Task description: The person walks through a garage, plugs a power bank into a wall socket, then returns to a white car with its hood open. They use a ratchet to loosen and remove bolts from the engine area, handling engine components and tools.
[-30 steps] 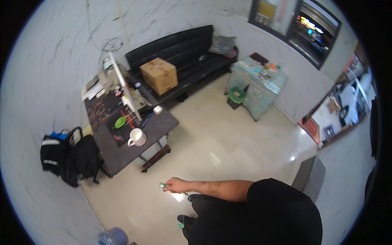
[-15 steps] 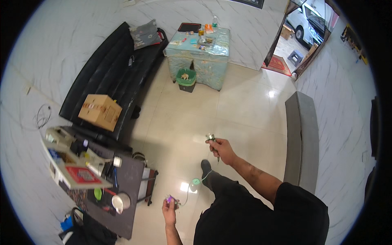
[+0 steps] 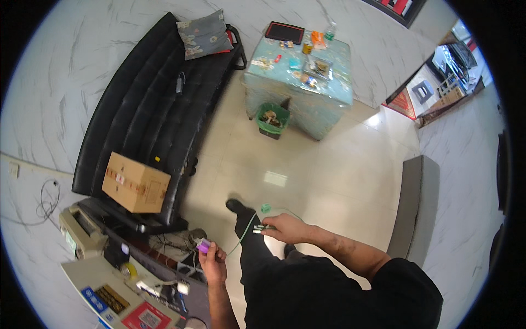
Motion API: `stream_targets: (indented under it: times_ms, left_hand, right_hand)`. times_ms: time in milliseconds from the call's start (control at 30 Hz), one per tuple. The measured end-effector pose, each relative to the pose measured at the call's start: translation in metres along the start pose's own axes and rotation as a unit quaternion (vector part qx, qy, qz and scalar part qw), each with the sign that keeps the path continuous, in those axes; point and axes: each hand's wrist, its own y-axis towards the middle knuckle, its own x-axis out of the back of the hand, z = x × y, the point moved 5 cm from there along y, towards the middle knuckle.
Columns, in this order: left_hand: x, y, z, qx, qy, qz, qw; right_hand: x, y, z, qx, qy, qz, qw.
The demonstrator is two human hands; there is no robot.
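My left hand is closed on a small purple block, perhaps a charger; its exact kind is too small to make out. To the right of it, my right hand pinches metal-tipped cable plugs that point left toward the block. A thin green charging cable loops between the two hands, and a round light-green piece hangs on it just beyond my right hand.
Left of me stands a dark desk with a printed board and a beige machine. Past it, a black sofa bears a cardboard box. A covered table, a green-lined bin and a grey bench stand farther off.
The view has turned and moved forward; the sofa and table look nearer. Both hands have come closer together, the right moving lower and left. A foot has stepped ahead.
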Motion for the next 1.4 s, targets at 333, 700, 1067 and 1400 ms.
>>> stream_targets:
  times_ms: [333,700,1067,1400]
  left_hand:
    - [-0.068,0.408,-0.088,0.020,0.158,-0.074,0.985]
    - [-0.194,0.811,-0.145,-0.025,0.380,-0.084,0.921]
    - [-0.199,1.159,-0.085,-0.095,0.664,-0.222,0.707]
    - [-0.205,1.179,-0.087,-0.027,0.708,-0.223,0.670]
  right_hand:
    - [0.192,0.269,-0.017,-0.101,0.030,-0.108,0.989]
    - [0.339,0.562,-0.082,-0.187,0.247,-0.098,0.946]
    - [0.481,0.814,-0.188,-0.318,0.411,-0.102,0.848]
    - [0.551,0.884,-0.167,-0.265,0.253,-0.054,0.929]
